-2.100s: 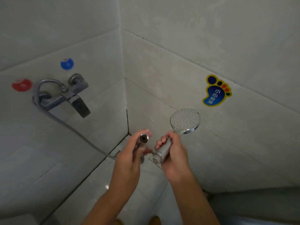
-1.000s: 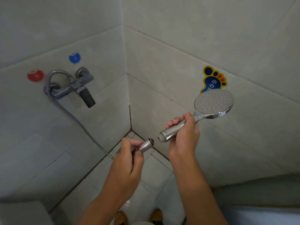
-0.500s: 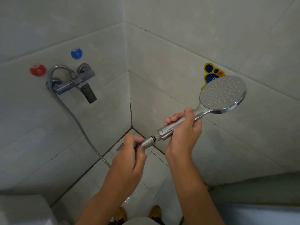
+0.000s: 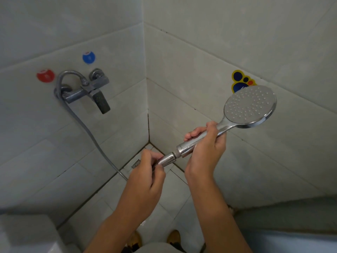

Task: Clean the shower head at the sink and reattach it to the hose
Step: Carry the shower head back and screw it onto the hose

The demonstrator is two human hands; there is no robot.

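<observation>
Pale tiled walls (image 4: 191,52) meet in a corner at the centre of the frame, above a tiled floor (image 4: 102,207). At upper left, a chrome tap (image 4: 87,90) sits under a red dot (image 4: 45,75) and a blue dot (image 4: 88,57). From it the hose (image 4: 87,132) runs down toward the middle. At right centre, the right hand (image 4: 206,150) has its fingers wrapped around the handle of the shower head (image 4: 249,105), whose round face tilts up and partly covers a foot-shaped sticker (image 4: 238,79). Just left of it, the left hand (image 4: 145,178) pinches the hose nut (image 4: 166,159) between thumb and curled fingers, the nut touching the threaded end of the handle. At the bottom edge, 2 brown shoes (image 4: 173,238) show.
</observation>
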